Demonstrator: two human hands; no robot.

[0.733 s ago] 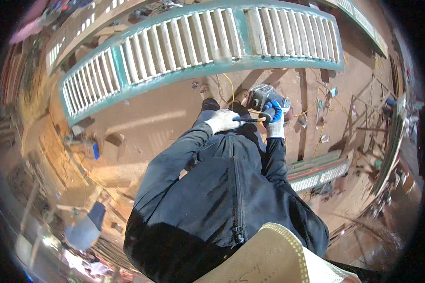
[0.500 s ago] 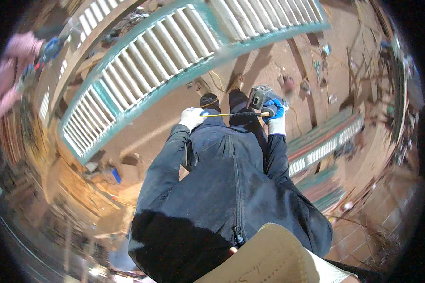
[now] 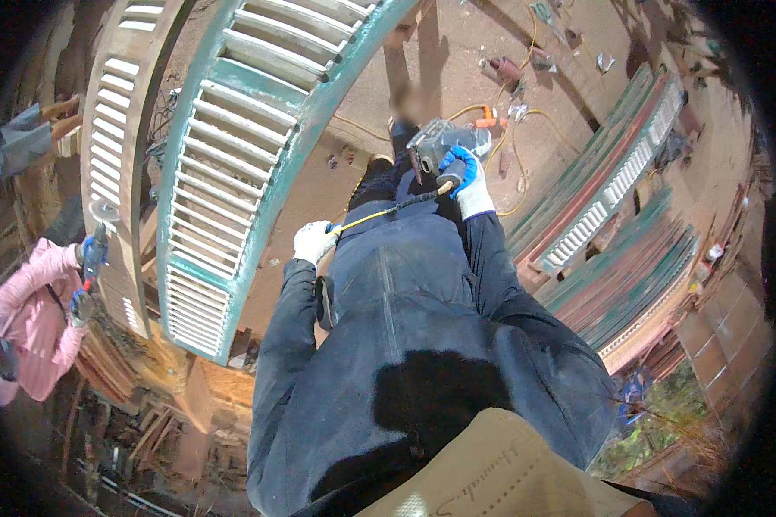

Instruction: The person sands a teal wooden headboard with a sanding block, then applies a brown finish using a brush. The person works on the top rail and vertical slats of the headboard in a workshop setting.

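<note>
My right hand [image 3: 467,188], in a white and blue glove, is closed around the rear handle of a grey handheld power sander [image 3: 435,142], held at my front by my legs. From its handle a cord [image 3: 371,214], black near the tool and yellow further on, runs left across my waist. My gloved left hand [image 3: 316,242] is closed on that cord, left of my waist. Ahead and to the left stands a long curved teal-framed louvered shutter [image 3: 286,172] with white slats, apart from both hands. The sander's underside is hidden.
A brown louvered frame [image 3: 159,77] stands beyond the shutter. At left, a person in pink [image 3: 34,293] holds an angle grinder [image 3: 95,250] against it. Stacked teal and red frames [image 3: 608,172] lie at right. An orange connector [image 3: 490,120] and yellow cord [image 3: 526,177] lie near the sander.
My view has turned right, so the shutter now runs more lengthwise at the left and the stacked frames show more. Both hands keep their hold on the sander and cord.
</note>
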